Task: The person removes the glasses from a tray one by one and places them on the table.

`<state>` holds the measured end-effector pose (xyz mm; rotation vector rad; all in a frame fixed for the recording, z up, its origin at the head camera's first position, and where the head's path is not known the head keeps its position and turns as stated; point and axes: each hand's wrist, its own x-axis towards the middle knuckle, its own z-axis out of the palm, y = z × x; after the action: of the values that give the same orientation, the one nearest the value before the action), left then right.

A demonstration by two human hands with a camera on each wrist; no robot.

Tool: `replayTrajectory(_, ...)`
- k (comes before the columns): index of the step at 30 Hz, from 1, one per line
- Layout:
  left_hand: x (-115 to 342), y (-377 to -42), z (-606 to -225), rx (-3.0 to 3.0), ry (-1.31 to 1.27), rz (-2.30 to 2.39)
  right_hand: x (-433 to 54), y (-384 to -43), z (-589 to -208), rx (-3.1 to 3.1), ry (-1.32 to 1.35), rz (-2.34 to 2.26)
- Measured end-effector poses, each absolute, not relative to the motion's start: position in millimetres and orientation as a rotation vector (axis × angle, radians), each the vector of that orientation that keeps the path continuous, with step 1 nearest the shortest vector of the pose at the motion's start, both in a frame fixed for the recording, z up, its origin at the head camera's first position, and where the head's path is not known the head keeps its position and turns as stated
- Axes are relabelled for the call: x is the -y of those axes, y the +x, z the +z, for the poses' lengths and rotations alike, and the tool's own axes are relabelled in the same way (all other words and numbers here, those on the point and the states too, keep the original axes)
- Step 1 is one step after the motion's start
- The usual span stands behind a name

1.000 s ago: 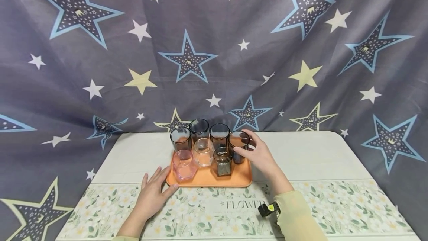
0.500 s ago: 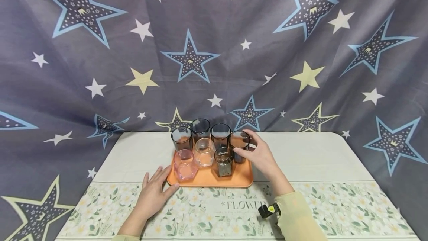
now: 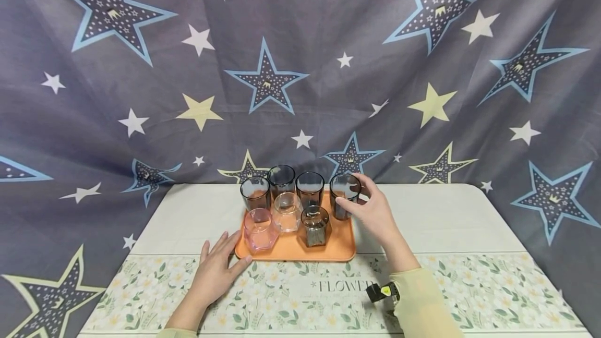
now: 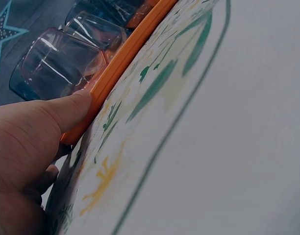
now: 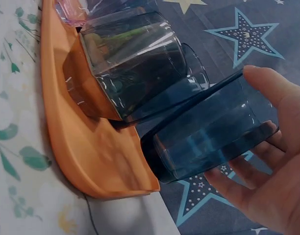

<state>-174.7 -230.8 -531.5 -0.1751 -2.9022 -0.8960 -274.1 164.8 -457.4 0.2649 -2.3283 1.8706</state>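
Observation:
My right hand (image 3: 375,215) grips a tall dark-tinted drinking glass (image 3: 345,192) at the back right of an orange tray (image 3: 291,255). In the right wrist view the thumb lies near the rim of this glass (image 5: 204,134), with the fingers round its other side; its base overlaps the tray's edge. At the tray's front left corner rests my left hand (image 3: 213,273), fingers spread and thumb on the rim. Also on the tray stand a pink glass (image 3: 260,233), a clear glass (image 3: 287,215) and a smoky short glass (image 3: 315,228).
Three more tall dark glasses stand in the tray's back part: a left one (image 3: 255,192), a middle one (image 3: 281,177) and a right one (image 3: 310,189). A flowered strip (image 3: 469,286) crosses the white-covered table, and a star-patterned cloth (image 3: 300,103) hangs behind.
The dark glass in my right hand has shifted right and slightly up in the head view, opening a gap to the glass beside it. My left hand stays at the tray's corner.

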Motion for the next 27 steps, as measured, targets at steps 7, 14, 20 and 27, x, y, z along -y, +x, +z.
replayTrajectory(7, 231.6, -175.6, -533.0, 2.915, -0.157, -0.902, -175.8, -276.2, -458.6, 2.289, 0.163, 1.856)
replayTrajectory(14, 232.6, -177.4, -533.0, 2.911, -0.165, -0.901, -187.9, -280.1, -458.9, 2.266, 0.101, 1.839)
replayTrajectory(20, 233.4, -178.4, -532.2, 2.91, -0.164, -0.906, -196.7, -282.8, -460.3, 2.283, 0.023, 1.809)
replayTrajectory(27, 235.2, -178.1, -533.9, 2.926, -0.155, -0.912, -203.9, -285.0, -466.2, 2.318, -0.046, 1.799)
